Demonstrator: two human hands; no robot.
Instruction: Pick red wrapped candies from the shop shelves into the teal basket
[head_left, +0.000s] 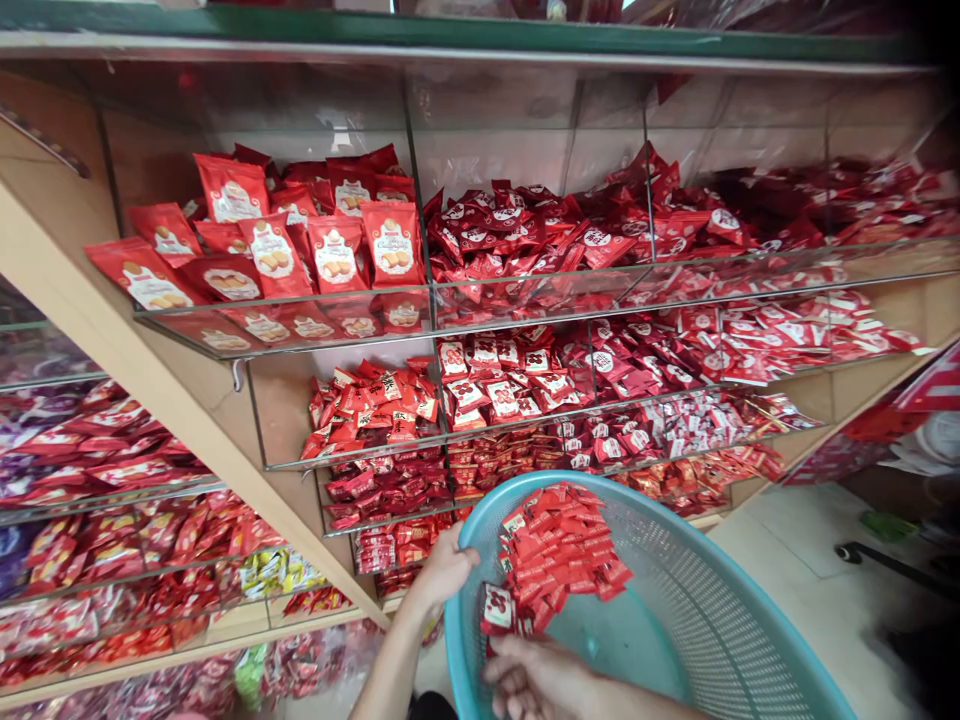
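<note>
My left hand is closed over the left rim of a large turquoise plastic basket, which tilts so that I see into it. Inside, a heap of small red wrapped sweets lies against the far left part of the basket. Nearer to me is a packet with a white flower-marked label. My right hand is inside the basket just below that packet, its fingers curled. Whatever those fingers hold, if anything, is hidden and a little blurred.
Behind the basket, glass-fronted shelves hold red sweet packets in divided bins. Larger red packets with cookie pictures fill the upper left bin. A slanting wooden post separates another shelf unit at left. Tiled floor shows at right.
</note>
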